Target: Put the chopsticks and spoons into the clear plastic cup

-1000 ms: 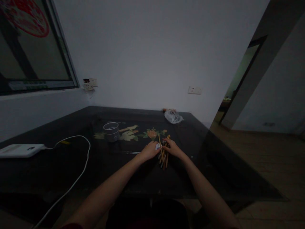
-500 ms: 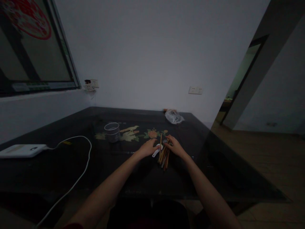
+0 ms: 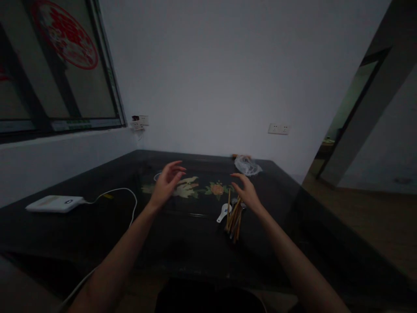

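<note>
My left hand (image 3: 167,183) is raised over the table with its fingers apart and holds nothing. Behind it, mostly hidden, is the clear plastic cup (image 3: 157,177), of which only a bit of rim shows. My right hand (image 3: 246,191) hovers above the far end of a bundle of wooden chopsticks (image 3: 233,224), its thumb and fingers spread and nothing between them. To the left of the chopsticks lies a white soup spoon (image 3: 223,214). Shiny metal spoon bowls (image 3: 243,205) peek out among the chopsticks' far ends.
A crumpled clear plastic bag (image 3: 247,166) lies near the wall, in front of an orange-brown object (image 3: 241,156). On the left rests a white power bank (image 3: 54,204), its white cable (image 3: 135,200) running over the dark table (image 3: 192,243) and down past the front edge.
Both hands have lifted off the chopsticks and spoon. The left hand has moved left to the cup; the right has risen slightly. The chopsticks and spoon stay on the table. The view has shifted left.
</note>
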A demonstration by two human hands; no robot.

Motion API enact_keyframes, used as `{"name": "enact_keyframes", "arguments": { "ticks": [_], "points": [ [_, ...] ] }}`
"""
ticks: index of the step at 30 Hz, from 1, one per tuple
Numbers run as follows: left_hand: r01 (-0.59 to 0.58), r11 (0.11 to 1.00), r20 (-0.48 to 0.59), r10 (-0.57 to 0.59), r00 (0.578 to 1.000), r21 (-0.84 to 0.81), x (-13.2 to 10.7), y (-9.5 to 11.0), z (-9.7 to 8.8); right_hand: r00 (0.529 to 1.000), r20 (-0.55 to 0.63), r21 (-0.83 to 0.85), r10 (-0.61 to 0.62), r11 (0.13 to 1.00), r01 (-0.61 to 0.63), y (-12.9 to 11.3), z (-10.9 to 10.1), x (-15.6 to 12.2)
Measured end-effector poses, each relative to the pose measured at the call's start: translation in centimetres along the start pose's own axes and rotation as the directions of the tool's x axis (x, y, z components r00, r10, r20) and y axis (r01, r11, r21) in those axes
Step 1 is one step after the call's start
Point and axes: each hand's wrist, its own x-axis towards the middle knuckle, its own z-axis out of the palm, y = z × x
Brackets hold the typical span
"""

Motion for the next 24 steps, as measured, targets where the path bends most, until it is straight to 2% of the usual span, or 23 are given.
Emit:
{"name": "enact_keyframes", "arguments": {
  "ticks": [3,6,8,9,12,15,19,24],
  "points": [
    [-0.062,0.994,-0.291,0.087,0.953,0.095,0.5,-2.8,-4.0,0.996,0.091,0.163,0.015,0.986,-0.03,-3.0,2.4,1.8],
    [0.026,0.993,-0.419,0.026,0.908,0.117,0.4,-7.2,-6.7,0.971,0.24,0.391,0.02,0.913,-0.116,-4.9,6.4,3.1],
    [0.108,0.992,-0.469,-0.062,0.881,0.071,0.0,-9.9,-7.6,0.936,0.343,0.463,0.077,0.853,-0.24,-5.6,9.6,3.8],
    [0.146,0.989,-0.49,-0.112,0.864,0.032,-0.2,-11.0,-7.8,0.905,0.402,0.47,0.135,0.818,-0.331,-5.9,11.3,4.1],
    [0.268,0.957,-0.459,-0.29,0.84,-0.115,-0.6,-13.4,-7.8,0.787,0.541,0.403,0.296,0.73,-0.552,-6.4,16.3,4.5],
    [0.327,0.921,-0.434,-0.388,0.813,-0.21,-0.6,-14.9,-7.3,0.717,0.539,0.274,0.442,0.713,-0.646,-6.7,20.5,4.4],
    [0.338,0.908,-0.421,-0.415,0.806,-0.248,-0.6,-16.3,-6.7,0.73,0.495,0.225,0.471,0.742,-0.631,-6.8,23.9,3.8],
    [0.388,0.875,-0.445,-0.482,0.755,-0.289,-0.6,-16.3,-6.8,0.803,0.495,0.292,0.333,0.806,-0.514,-6.9,25.8,3.3]
  ]
}}
